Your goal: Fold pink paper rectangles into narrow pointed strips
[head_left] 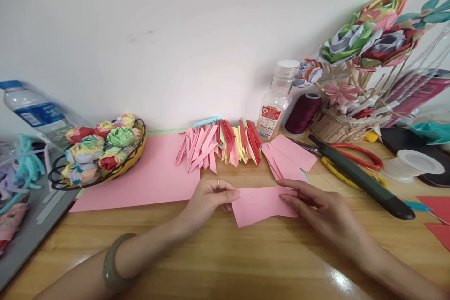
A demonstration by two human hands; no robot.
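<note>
On the head cam, left hand (pixel 210 198) has thumb and fingers pinched closed on the left end of a pink paper slip (pixel 262 205), right hand (pixel 325 213) has a loosely curled thumb-and-finger pinch on the other end, so it's stretched between them over the desk (pixel 197 265), nearer than the folded paper pieces (pixel 202 147)

Left hand (pixel 208 197) pinching, right hand (pixel 323 206) pinching opposite
</note>
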